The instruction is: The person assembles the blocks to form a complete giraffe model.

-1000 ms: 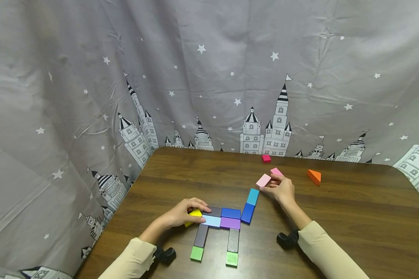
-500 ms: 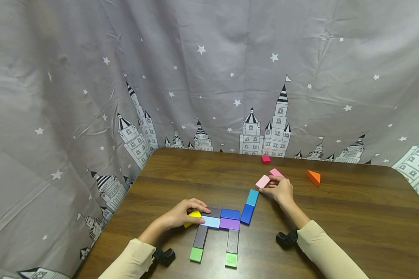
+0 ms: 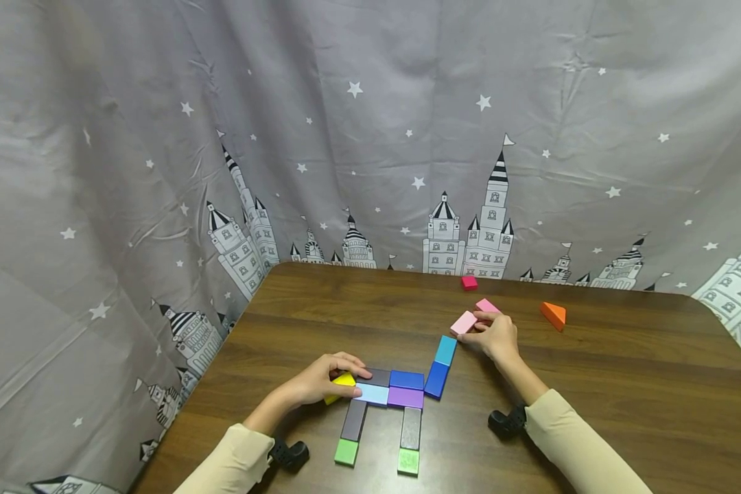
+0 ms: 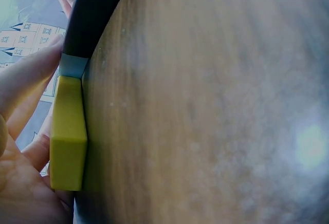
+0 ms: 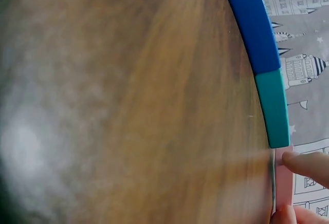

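Note:
In the head view my right hand (image 3: 495, 336) pinches a pale pink block (image 3: 463, 323) between thumb and fingers. That block lies at the upper end of a light blue block (image 3: 446, 350); in the right wrist view the pink block (image 5: 284, 183) meets the blue-green one (image 5: 272, 108) end to end. My left hand (image 3: 318, 379) rests over a yellow block (image 3: 344, 385), its thumb at a pale blue block (image 3: 372, 394) and a fingertip at a dark grey block (image 3: 377, 377). Seen from the left wrist, the yellow block (image 4: 68, 126) sits beside the palm.
Blue (image 3: 407, 379) and purple (image 3: 405, 397) blocks adjoin these; dark grey legs end in green blocks (image 3: 346, 452). A pink block (image 3: 486, 306) is behind the right fingers. A red block (image 3: 469, 283) and an orange triangle (image 3: 554, 315) lie farther back. A grey curtain (image 3: 370, 137) hangs behind.

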Demonstrator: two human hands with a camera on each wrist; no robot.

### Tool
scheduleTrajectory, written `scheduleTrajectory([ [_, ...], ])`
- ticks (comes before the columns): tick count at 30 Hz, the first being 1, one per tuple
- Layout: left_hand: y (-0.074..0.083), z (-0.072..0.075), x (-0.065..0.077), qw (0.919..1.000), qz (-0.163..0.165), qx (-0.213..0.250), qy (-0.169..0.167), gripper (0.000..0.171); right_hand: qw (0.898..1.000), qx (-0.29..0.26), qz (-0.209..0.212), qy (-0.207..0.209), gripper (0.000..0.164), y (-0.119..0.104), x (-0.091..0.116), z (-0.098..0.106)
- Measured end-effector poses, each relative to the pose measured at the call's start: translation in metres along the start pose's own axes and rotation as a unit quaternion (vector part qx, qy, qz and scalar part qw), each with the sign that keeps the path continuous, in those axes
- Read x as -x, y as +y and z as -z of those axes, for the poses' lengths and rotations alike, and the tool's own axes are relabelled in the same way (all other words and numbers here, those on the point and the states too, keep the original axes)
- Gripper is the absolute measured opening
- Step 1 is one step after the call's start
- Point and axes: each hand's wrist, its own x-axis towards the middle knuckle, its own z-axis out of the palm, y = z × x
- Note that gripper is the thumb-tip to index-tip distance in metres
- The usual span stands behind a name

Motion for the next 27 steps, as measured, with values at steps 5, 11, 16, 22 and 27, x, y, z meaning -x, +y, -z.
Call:
scheduleTrajectory([
  [5,0.0,0.0,0.0,1.0,-0.001,0.001,0.002,0.03,1.0,-0.017,0.0,-0.011,0.058,-0.001,-0.001,-0.001],
  [11,-0.001,-0.001,0.0,1.0,-0.001,0.003,0.002,0.03,0.999,-0.034,-0.002,-0.035,0.059,-0.003,-0.004,-0.002],
  [16,0.0,-0.001,0.0,1.0,0.002,0.004,0.002,0.03,0.997,-0.049,-0.003,-0.057,0.058,-0.004,-0.007,-0.001],
  [22,0.001,-0.001,0.0,1.0,0.008,0.006,0.001,0.03,0.997,-0.037,0.0,-0.074,0.058,-0.003,-0.012,0.001],
  [27,0.001,0.0,-0.001,1.0,0.005,0.004,0.001,0.03,0.994,-0.048,0.003,-0.098,0.058,-0.003,-0.015,0.002],
])
